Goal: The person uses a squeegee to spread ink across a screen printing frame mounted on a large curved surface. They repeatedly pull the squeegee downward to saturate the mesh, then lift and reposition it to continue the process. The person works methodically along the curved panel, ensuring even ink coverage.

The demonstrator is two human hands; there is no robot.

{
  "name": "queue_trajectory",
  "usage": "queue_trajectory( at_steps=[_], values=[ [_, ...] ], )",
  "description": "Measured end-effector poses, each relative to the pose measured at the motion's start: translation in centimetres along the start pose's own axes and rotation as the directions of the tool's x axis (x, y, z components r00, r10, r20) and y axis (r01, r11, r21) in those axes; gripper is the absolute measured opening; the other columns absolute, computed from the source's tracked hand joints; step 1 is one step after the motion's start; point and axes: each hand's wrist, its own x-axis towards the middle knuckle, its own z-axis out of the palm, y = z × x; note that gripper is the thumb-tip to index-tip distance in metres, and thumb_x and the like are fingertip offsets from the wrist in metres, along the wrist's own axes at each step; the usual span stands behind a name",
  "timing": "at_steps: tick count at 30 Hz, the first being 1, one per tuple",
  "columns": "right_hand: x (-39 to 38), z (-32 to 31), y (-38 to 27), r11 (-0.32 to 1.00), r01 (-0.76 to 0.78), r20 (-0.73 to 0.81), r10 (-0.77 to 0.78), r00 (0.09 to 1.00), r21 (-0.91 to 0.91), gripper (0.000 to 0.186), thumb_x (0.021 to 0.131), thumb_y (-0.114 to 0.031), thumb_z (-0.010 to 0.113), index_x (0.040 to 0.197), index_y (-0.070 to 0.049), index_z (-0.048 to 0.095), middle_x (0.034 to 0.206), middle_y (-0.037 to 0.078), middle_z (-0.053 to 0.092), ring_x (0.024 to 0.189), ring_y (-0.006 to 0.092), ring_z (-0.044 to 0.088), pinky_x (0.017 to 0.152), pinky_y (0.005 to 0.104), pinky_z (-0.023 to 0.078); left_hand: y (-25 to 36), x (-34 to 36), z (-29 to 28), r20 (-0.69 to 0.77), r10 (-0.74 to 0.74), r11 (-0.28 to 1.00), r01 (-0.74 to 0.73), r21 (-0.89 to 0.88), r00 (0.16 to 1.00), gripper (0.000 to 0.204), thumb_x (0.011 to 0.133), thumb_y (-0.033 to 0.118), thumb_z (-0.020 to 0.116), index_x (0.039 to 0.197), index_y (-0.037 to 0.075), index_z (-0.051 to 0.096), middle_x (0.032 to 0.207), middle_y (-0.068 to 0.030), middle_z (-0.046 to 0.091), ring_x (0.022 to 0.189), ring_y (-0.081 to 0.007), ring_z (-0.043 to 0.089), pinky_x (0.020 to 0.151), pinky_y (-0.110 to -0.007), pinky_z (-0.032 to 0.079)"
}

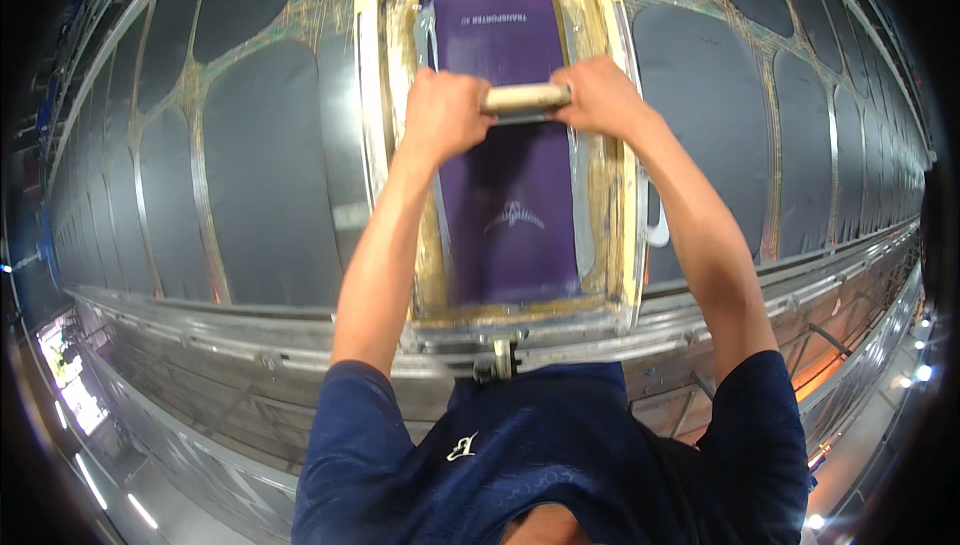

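Long table (772, 135) runs across the view, dark panels (265, 175) laid side by side on it. Metal rail (280, 345) along the near edge. Framed screen (370, 75) sits across the table in front of the person, pale yellow borders, near end at the rail; keep it square and unshifted during the stroke. Purple window (510, 170) fills the middle of the screen, pale printing at the far and near parts. Grey smears (583, 220) down the window's sides; probably best to keep the pass inside them so nothing spreads outward.

Left grip (445, 113) and right grip (600, 97) both clamped, fingers closed round opposite ends of the pale wooden handle (525, 98). Handle is over the window, nearer the far end than the near one, roughly level side to side. Blade underneath mostly hidden, can't tell its angle or contact. For a good stroke, I'd judge: equal push from both arms, steady tilt, one even speed, no stopping midway, handle parallel to the frame's end. Uneven pressure could leave one side thin. Small clamp (502, 357) at the frame's near end, by the rail; keep handle clear of it.
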Motion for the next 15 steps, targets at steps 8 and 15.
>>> queue_trajectory(
  at_steps=[8, 15],
  values=[
    [-19.0, 6.7, -10.4, 1.000, 0.018, 0.073, -0.019, 0.997, 0.021, 0.017, 0.071, -0.016, 0.078, 0.087, -0.013, 0.075, 0.082, 0.008, 0.072, 0.089, 0.0294, 0.067, 0.087, 0.0432, 0.046, 8.9, -20.7, 4.0, -0.057, 0.033, 0.993, -0.040, -0.112, 0.998, 0.012, 0.068, 0.015, 0.078, 0.079, 0.014, 0.072, 0.075, -0.0054, 0.069, 0.072, -0.0252, 0.063, 0.076, -0.041, 0.041],
    [-9.8, 3.1, -5.4, 1.000, 0.012, 0.034, -0.013, 0.999, 0.020, 0.020, 0.073, -0.025, 0.081, 0.088, -0.012, 0.075, 0.078, 0.012, 0.072, 0.079, 0.0346, 0.070, 0.074, 0.0458, 0.054, 4.2, -11.1, 1.6, -0.120, 0.064, 0.996, -0.071, -0.061, 0.991, 0.013, 0.071, 0.018, 0.079, 0.081, 0.014, 0.073, 0.074, -0.0056, 0.069, 0.074, -0.0279, 0.066, 0.078, -0.043, 0.044]
  ],
)
